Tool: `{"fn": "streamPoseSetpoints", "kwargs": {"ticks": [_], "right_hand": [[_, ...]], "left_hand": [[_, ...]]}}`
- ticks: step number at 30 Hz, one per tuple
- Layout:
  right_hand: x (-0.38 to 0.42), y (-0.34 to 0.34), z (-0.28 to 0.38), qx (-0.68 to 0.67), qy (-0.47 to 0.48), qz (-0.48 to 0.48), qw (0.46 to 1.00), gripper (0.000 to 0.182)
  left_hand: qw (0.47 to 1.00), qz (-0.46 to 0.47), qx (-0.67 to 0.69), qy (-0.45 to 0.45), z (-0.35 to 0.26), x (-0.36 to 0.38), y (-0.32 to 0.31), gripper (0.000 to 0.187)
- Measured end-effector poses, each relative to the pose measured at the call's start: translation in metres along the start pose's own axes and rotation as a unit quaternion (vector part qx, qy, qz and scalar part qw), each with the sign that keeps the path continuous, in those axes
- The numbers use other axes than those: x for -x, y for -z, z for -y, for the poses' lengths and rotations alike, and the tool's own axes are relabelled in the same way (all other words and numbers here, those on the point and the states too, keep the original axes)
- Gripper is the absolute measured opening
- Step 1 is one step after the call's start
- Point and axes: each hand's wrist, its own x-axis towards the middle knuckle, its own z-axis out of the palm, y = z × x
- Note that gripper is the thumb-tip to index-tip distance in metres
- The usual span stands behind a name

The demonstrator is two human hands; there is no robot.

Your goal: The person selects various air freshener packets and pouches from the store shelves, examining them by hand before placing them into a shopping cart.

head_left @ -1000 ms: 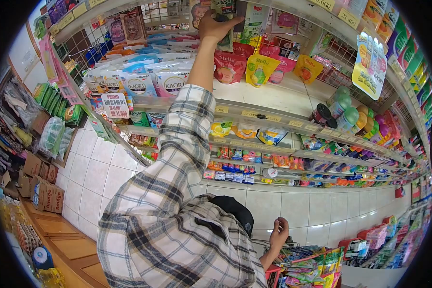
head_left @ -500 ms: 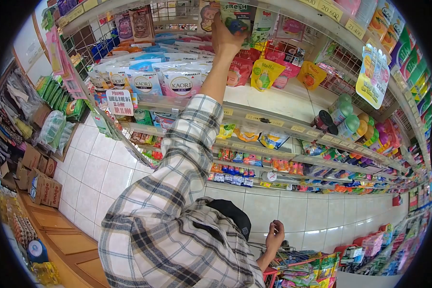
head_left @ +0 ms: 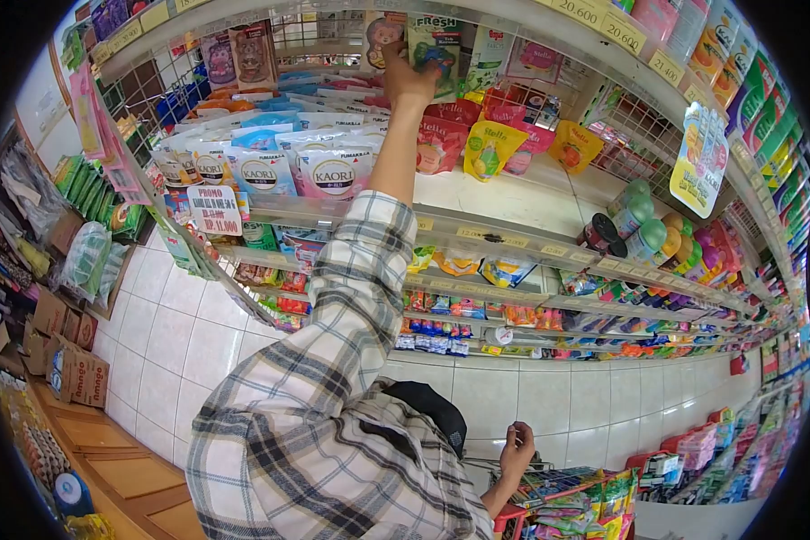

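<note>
In the head view, the left hand [head_left: 411,85] reaches up to a green-and-cream packet printed "FRESH" [head_left: 446,56], which stands upright at the back of the top visible shelf [head_left: 513,193]. The hand lies against the packet's lower left part, its fingers bent toward the edge; I cannot tell whether they pinch it or merely touch it. To the left of the packet is one with a cartoon animal [head_left: 383,32], partly behind the fingers; to its right is a white-and-green Bagus packet [head_left: 483,56].

Over the last second, the hand has slid lower on the packet. Thumb and fingers then lay across its front; now most of that front, with its lettering and its dark, colourful picture, shows beside the hand. That leaves the hand at the packet's edge, while the packet remains in the row.

White Kaori pouches [head_left: 335,175] fill the shelf left of the forearm; a red Stella pouch [head_left: 439,147] and a yellow Stella pouch [head_left: 491,149] stand to the right.

The right hand [head_left: 517,447] hangs low with loosely curled fingers, nothing visible in it, near a red-edged cart [head_left: 510,515] loaded with colourful pouches [head_left: 596,506].
</note>
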Motion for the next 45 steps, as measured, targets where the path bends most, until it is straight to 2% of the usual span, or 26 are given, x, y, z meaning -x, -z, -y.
{"fn": "streamPoseSetpoints", "kwargs": {"ticks": [1,4,8,11,12,15,16,19,20,26,29,32,35,36,39,42,45], "right_hand": [[0.001,-0.002,0.001,0.002,0.002,0.001,1.000,0.021],[0.003,-0.008,0.006,0.007,-0.007,-0.002,1.000,0.021],[0.003,-0.015,0.008,0.007,-0.006,-0.004,1.000,0.021],[0.005,-0.020,0.011,0.004,-0.005,-0.011,1.000,0.021],[0.009,-0.016,0.011,0.003,-0.009,-0.012,1.000,0.021],[0.011,-0.019,0.017,0.006,-0.012,-0.022,1.000,0.019],[0.012,-0.022,0.013,0.009,-0.007,-0.030,0.999,0.018],[0.016,-0.018,0.011,0.014,-0.004,-0.032,0.999,0.016],[0.016,-0.019,0.013,0.015,-0.005,-0.028,0.999,0.016],[0.018,-0.018,0.017,0.001,-0.015,-0.028,1.000,0.017],[0.017,-0.020,0.023,0.007,-0.023,-0.015,1.000,0.020],[0.013,-0.022,0.019,0.007,-0.025,-0.010,1.000,0.020],[0.010,-0.018,0.017,0.015,-0.016,-0.006,1.000,0.020],[0.008,-0.020,0.021,0.017,-0.008,-0.006,1.000,0.020],[0.006,-0.019,0.031,0.018,-0.003,-0.010,1.000,0.020],[0.007,-0.019,0.027,0.020,-0.001,-0.010,1.000,0.021],[0.011,-0.022,0.026,0.022,0.003,0.004,1.000,0.021]], "left_hand": [[0.999,-0.023,-0.035,-0.005,-0.011,0.004,0.004,0.057],[0.959,-0.198,-0.153,-0.131,-0.046,0.025,0.006,0.062],[0.955,-0.141,-0.056,-0.254,-0.052,0.043,-0.009,0.063],[0.986,-0.021,0.029,-0.160,-0.042,0.044,-0.039,0.064],[0.992,-0.026,-0.003,-0.127,-0.044,0.049,-0.045,0.060],[0.996,0.089,0.007,-0.027,-0.030,0.046,-0.064,0.052],[0.991,0.119,0.057,0.001,-0.030,0.045,-0.066,0.050],[0.990,0.025,-0.048,-0.131,-0.018,0.049,-0.075,0.051],[0.982,-0.044,-0.121,-0.141,-0.009,0.049,-0.082,0.063],[0.995,0.008,0.078,-0.068,0.007,0.025,-0.073,0.092],[0.990,0.047,0.124,-0.054,0.023,0.011,-0.077,0.096],[0.995,0.041,0.026,-0.088,0.024,0.012,-0.076,0.093],[0.988,0.142,0.050,-0.025,0.023,0.021,-0.085,0.083],[0.991,0.116,0.061,-0.032,0.004,0.027,-0.074,0.070],[0.991,0.065,0.109,-0.051,0.005,0.030,-0.082,0.069],[0.993,0.033,0.103,-0.037,-0.011,0.043,-0.075,0.072],[0.990,0.050,0.132,0.021,-0.008,0.043,-0.078,0.065]]}}
